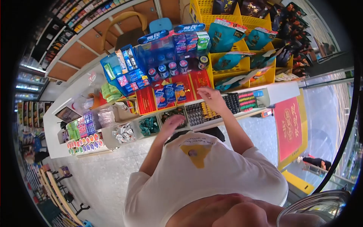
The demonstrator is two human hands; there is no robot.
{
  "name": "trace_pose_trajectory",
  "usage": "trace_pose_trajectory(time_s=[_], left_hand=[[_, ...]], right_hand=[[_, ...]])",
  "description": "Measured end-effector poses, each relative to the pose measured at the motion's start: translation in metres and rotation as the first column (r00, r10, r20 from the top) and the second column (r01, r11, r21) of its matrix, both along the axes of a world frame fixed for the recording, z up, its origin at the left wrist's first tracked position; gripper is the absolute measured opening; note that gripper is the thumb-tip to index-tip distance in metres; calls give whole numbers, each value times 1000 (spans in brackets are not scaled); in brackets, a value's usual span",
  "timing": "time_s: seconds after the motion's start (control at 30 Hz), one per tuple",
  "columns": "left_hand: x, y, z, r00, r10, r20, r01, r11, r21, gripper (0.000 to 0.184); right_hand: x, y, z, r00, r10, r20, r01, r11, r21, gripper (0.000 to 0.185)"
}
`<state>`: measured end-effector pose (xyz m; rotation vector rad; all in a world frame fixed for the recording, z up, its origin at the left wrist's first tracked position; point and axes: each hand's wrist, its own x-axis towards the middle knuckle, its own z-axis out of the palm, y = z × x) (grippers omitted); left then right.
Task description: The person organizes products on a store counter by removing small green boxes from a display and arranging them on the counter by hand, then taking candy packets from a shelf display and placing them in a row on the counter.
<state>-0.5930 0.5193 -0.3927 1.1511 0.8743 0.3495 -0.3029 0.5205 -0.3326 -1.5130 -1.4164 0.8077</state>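
My left hand [174, 124] hovers over the front bin of dark wrapped packets [174, 113], fingers extended and nothing visible in them. Farther forward, my right hand [210, 97] is above the right end of the red gift boxes [200, 78], its fingers loosely bent and apart, with no item seen in it. Left of it, three blue pouches [169, 93] lie side by side on the red boxes. Just behind them stand several small round jars [173, 68]. Near my right wrist are rows of small black and yellow packs [209, 112].
A blue display rack [130, 72] and yellow crates [245, 72] with teal bags [225, 34] stand behind. To the left are bins of green packets [148, 126] and silver packets [123, 133], and stacked round tubs [85, 145]. A red mat [289, 126] lies to the right.
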Motion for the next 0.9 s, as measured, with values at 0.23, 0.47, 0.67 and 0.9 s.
trace_pose_trajectory(time_s=[0.23, 0.47, 0.67, 0.9], left_hand=[[81, -48, 21, 999, 17, 30, -17, 1000, -9, 35], [68, -74, 32, 992, 123, 20, -122, 992, -37, 40], [37, -70, 34, 978, 205, 34, -199, 971, -131, 41], [22, -47, 11, 992, 86, 91, -77, 992, -102, 40]], right_hand=[[38, 94, 84, 988, 19, 153, -63, 957, 284, 31], [14, 206, 76, 816, -97, 570, -167, 904, 393, 39], [-3, 220, 62, 615, -125, 778, -43, 981, 192, 44], [-1, 221, 67, 573, -92, 814, -118, 974, 194, 34]])
